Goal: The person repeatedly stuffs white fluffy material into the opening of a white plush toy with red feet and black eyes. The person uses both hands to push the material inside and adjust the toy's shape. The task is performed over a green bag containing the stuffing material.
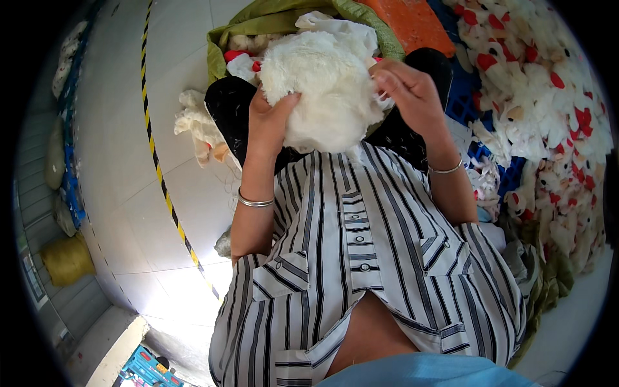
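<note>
A cream-white furry plush piece (325,90) is held up over my lap. My left hand (269,121) grips its left side, thumb lying across the fur and the other fingers hidden behind. At the opposite edge, my right hand (409,93) is closed, with thumb and fingertips pinched together beside the fur. Something small and pale shows at those fingertips, too small to name. Just beyond the plush piece, a green woven sack (222,51) gapes, with white and red plush pieces in it.
A large heap of white plush pieces with red parts (548,97) lies on the right, by blue plastic crates (461,106). An orange object (412,26) sits behind. Loose plush (196,122) rests on the tiled floor at left, near a yellow-black tape line (157,168).
</note>
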Motion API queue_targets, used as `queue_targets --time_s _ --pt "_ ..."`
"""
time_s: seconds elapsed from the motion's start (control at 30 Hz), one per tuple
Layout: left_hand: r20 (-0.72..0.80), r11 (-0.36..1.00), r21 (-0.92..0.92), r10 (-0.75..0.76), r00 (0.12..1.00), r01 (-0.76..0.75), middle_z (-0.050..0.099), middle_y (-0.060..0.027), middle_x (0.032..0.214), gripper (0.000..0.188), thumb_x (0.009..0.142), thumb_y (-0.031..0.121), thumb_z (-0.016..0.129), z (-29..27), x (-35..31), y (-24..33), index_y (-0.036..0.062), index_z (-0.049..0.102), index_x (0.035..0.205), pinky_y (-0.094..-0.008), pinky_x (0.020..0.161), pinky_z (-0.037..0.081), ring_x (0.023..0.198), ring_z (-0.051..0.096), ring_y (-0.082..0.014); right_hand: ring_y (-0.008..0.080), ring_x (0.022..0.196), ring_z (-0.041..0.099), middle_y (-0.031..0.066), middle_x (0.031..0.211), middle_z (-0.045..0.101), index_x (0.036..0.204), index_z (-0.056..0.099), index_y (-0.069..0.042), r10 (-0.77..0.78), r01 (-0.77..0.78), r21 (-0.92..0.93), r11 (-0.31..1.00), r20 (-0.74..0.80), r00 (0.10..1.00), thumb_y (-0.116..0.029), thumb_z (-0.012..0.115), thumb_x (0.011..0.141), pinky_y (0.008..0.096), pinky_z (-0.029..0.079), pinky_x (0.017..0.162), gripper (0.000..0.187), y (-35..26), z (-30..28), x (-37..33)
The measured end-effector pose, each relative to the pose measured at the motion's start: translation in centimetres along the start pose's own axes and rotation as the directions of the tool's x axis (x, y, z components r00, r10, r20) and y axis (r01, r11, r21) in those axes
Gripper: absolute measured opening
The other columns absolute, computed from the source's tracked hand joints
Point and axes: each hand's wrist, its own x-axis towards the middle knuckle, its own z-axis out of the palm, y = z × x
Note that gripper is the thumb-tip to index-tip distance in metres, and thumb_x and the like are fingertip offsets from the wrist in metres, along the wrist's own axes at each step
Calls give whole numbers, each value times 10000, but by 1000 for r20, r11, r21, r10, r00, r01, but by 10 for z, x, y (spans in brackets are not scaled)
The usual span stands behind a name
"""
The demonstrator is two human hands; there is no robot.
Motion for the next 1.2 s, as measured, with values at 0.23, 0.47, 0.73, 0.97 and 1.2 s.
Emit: queue_targets --time_s 0.23,0.47,0.73,0.97,1.2 --pt "-246 988 -111 75 966 -105 674 -126 1144 390 870 25 617 -4 23 20 -38 568 1252 -310 878 545 995 666 -188 72 785 559 4 884 645 947 679 11 31 -24 384 923 -12 999 -212 582 1010 227 456 714 251 2 -16 4" --pt "-138 932 -36 353 926 -360 687 -115 1128 375 854 -34 596 -14 21 58 -15 598 1229 -315 888 541 997 664 -176 116 815 504 31 925 573 1035 676 15 -175 145 276 950 84 981 -280 485 1041 275 444 758 351 -20 -68 5" --pt "234 935 -143 352 906 -325 668 -71 1068 472 716 -105 531 -1 6 38 13 624 1163 -310 886 494 988 619 -176 197 1090 650 104 1286 626 1398 494 -40 425 -441 511 738 157 892 -560 439 1003 330 551 896 656 15 5 16" --pt "717 736 469 5 697 -488 663 -113 1061 313 812 7 599 0 -8 52 15 653 1120 -331 881 487 982 626 -228 228 902 671 105 1027 685 1135 636 -53 -305 287 180 941 79 949 -187 680 880 318 537 800 292 -17 13 61" --pt "498 946 -27 293 816 -323 550 -101 1330 780 823 191 792 8 9 52 -1 373 1453 -336 1051 417 1229 522 -190 95 946 638 -1 1054 678 1102 641 -25 -92 52 427 903 74 993 -76 764 839 271 515 778 295 -11 22 25"
